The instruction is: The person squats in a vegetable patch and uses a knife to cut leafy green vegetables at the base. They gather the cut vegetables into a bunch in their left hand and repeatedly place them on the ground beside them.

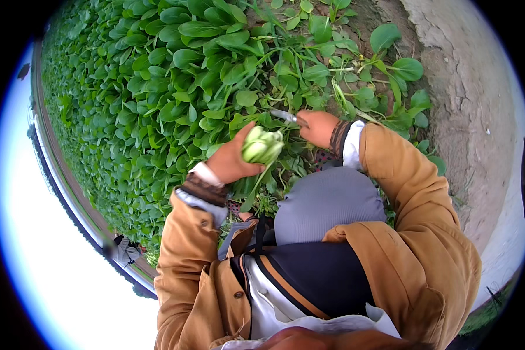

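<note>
My left hand (232, 158) is closed around a head of leafy greens, like bok choy (261, 146), with its pale stalk base turned toward my right hand. One loose stem hangs down from it. In my right hand (318, 127) is a knife (284, 115), its short metal blade pointing left, just above the greens and apart from the head. My fingers hide most of the knife's handle. Beneath both hands lie cut leaves and low plants (288, 175).
A dense bed of leafy greens (148, 96) spreads ahead and to the left. Sparse plants (393, 74) edge bare cracked soil (459, 96) on the right. My bent knee (330, 203) rises close below my right hand. Another person (127, 251) is at the far left.
</note>
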The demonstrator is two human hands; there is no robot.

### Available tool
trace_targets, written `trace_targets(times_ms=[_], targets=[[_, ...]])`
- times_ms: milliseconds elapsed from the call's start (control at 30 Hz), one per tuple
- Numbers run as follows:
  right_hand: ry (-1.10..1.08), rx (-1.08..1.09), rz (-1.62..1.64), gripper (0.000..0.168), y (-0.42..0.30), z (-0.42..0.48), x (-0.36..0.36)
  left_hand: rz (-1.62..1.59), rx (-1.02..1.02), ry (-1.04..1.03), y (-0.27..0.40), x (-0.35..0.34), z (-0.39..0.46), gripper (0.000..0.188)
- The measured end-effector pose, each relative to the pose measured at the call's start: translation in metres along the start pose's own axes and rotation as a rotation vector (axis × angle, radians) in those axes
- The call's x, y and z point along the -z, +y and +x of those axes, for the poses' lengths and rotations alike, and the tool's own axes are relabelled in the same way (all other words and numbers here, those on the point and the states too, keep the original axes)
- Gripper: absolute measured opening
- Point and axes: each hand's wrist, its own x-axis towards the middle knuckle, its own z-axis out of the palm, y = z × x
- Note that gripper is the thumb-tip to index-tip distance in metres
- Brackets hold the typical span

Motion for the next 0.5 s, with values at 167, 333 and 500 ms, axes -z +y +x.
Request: trace_targets(times_ms=[167, 333, 500], targets=[[-0.153, -0.073, -0.163, 0.031, -0.010, 0.011, -0.011, 0.377, 0.377, 0.065, -0.042, -0.011, 0.041, 0.128], [-0.190, -0.029, -0.107, 0.041, -0.013, 0.029, -0.026, 0.434, 0.407, 0.025, -0.078, -0.029, 0.033, 0.117], [0.068, 0.008, -0.032, 0.047, 0.008, 0.030, -0.038, 0.368, 0.370, 0.115, -0.092, -0.037, 0.031, 0.097]])
